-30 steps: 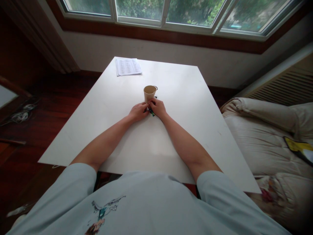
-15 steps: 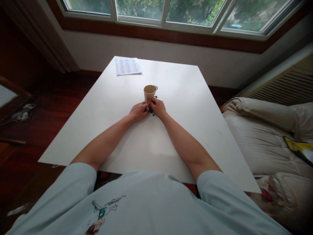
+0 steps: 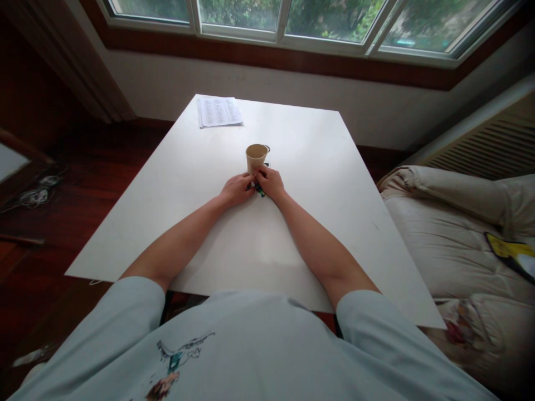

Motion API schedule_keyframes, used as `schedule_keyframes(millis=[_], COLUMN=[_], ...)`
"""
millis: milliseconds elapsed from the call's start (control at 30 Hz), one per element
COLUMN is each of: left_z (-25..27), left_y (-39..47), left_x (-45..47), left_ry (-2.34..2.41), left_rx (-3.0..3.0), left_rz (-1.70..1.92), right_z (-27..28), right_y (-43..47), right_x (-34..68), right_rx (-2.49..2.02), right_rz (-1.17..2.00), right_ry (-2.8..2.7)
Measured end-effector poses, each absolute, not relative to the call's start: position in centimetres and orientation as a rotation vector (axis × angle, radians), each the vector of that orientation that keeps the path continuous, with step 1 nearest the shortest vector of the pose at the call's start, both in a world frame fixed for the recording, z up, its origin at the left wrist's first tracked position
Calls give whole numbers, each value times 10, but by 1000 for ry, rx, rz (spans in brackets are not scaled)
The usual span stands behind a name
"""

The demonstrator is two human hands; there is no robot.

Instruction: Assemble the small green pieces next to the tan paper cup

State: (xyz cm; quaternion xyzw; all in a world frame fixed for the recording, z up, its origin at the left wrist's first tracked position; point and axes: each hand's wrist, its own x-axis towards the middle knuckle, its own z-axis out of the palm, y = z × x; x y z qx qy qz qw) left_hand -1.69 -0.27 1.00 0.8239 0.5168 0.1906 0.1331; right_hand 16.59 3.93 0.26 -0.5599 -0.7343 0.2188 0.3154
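A tan paper cup [image 3: 255, 155] stands upright near the middle of the white table [image 3: 267, 239]. Just in front of it my left hand [image 3: 238, 188] and my right hand [image 3: 270, 181] meet, fingertips pinched close together. Between and below the fingers shows a small dark thing with green and blue bits [image 3: 259, 191]; it is too small to name and partly covered by my hands. A thin dark loop [image 3: 268, 148] curves at the cup's right rim. Beside the cup's base, behind my right hand, a small black-and-white piece [image 3: 266, 165] peeks out.
Printed sheets of paper [image 3: 220, 111] lie at the table's far left corner. To the right is a beige sofa [image 3: 443, 239] with a yellow-and-black item [image 3: 512, 253] on it. Cables [image 3: 35, 195] lie on the floor at left. A window [image 3: 330, 19] is beyond the table.
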Motion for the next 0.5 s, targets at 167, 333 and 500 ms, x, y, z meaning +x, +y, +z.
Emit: schedule_keyframes(millis=[167, 333, 500], left_z=[10, 10, 10], left_y=[-2, -2, -3], left_x=[-17, -17, -17], left_ry=[1503, 1506, 1510], left_rx=[2390, 2398, 2397], left_rz=[542, 546, 545], right_z=[4, 1, -5], right_y=[39, 41, 44], right_x=[165, 166, 167], right_rx=[-1479, -1469, -1443], right_rz=[581, 573, 570], right_ry=[-1936, -1929, -1931])
